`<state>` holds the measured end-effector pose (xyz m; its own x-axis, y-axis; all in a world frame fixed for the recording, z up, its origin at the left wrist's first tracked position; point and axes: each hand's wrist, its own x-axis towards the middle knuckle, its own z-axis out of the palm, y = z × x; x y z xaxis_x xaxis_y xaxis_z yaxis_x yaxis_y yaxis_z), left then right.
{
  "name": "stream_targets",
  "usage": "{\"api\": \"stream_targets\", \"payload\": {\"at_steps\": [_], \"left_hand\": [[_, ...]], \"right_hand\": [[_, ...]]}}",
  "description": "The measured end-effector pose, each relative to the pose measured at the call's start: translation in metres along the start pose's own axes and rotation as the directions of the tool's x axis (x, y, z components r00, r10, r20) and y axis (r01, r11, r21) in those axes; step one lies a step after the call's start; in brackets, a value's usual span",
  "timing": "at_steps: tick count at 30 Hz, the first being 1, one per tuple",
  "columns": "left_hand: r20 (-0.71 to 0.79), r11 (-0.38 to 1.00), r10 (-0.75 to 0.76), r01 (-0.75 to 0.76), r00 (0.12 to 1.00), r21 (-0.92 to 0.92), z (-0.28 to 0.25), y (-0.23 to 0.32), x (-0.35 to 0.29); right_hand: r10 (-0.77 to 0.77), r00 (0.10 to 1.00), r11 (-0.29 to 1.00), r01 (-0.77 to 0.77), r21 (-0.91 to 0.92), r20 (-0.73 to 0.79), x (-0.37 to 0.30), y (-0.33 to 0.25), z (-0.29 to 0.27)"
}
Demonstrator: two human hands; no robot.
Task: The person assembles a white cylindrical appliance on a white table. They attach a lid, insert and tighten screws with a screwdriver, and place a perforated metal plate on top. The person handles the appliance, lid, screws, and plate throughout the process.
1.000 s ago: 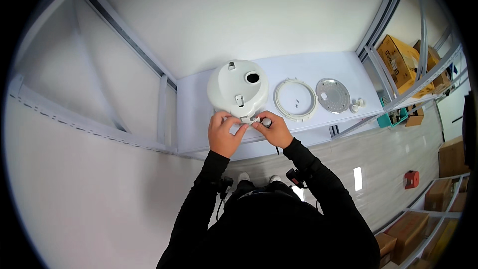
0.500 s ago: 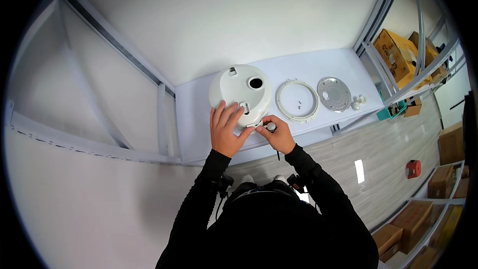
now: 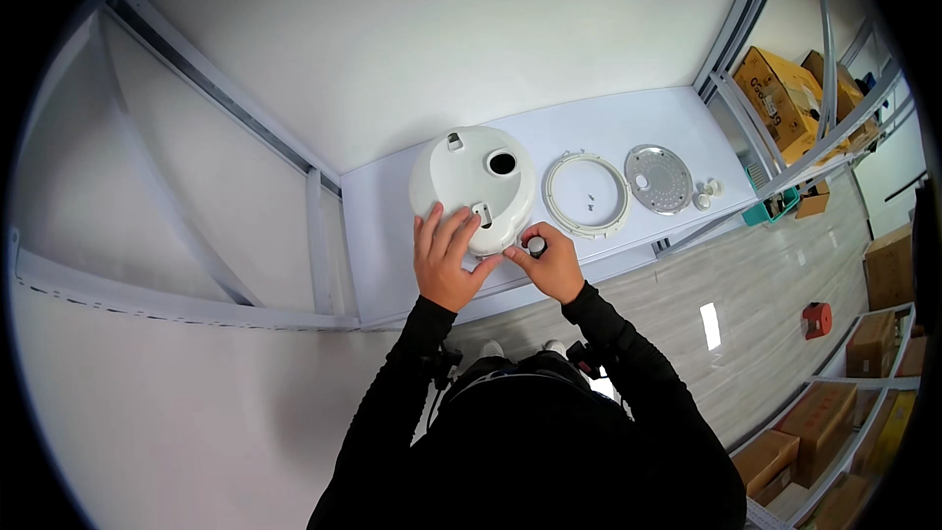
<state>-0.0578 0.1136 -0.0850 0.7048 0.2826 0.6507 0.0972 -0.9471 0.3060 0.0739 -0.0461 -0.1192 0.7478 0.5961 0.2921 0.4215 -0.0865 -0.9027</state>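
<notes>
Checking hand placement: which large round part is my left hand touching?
The white dome, leftmost of the three; the white ring and grey disc lie untouched to its right.

The black-sleeved left forearm (image 3: 392, 373) and right forearm (image 3: 638, 363) are stretched forward to the near edge of the tabletop (image 3: 378, 236). The left grip (image 3: 446, 260) is splayed, its fingers (image 3: 451, 233) pointed away; the right grip (image 3: 551, 265) is curled inward, its thumb (image 3: 518, 257) extended leftward.

Large dark lettering (image 3: 765, 101) runs across one face of the yellow rectangular cardboard box (image 3: 783, 103) at the upper right. On the brown rectangular cardboard boxes (image 3: 824, 420) at the lower right, any print is too small to read.
</notes>
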Motion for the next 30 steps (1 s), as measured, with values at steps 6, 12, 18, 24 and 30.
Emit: {"api": "stream_targets", "payload": {"at_steps": [6, 12, 18, 24, 30], "left_hand": [[0.009, 1.000, 0.013, -0.013, 1.000, 0.000, -0.001, -0.002, -0.001], [0.001, 1.000, -0.023, 0.023, 1.000, -0.006, 0.001, 0.006, -0.002], [0.043, 0.998, -0.059, 0.058, 0.997, 0.033, -0.008, 0.022, 0.011], [-0.044, 0.993, -0.111, 0.109, 0.993, -0.048, -0.021, 0.031, 0.012], [-0.200, 0.902, -0.427, 0.431, 0.882, -0.025, -0.015, -0.010, -0.055]], "right_hand": [[0.061, 0.992, 0.998, -0.064, 0.027, 0.109, 0.006, -0.007, -0.005], [0.027, 0.983, 0.998, -0.039, 0.058, 0.184, 0.009, -0.001, -0.005], [-0.017, 0.983, 0.998, 0.005, 0.070, 0.184, 0.010, -0.003, -0.015], [-0.056, 0.989, 0.989, 0.035, 0.145, 0.140, 0.016, 0.002, -0.035], [-0.016, 0.984, 0.916, -0.056, 0.397, 0.176, 0.022, -0.011, -0.061]]}}
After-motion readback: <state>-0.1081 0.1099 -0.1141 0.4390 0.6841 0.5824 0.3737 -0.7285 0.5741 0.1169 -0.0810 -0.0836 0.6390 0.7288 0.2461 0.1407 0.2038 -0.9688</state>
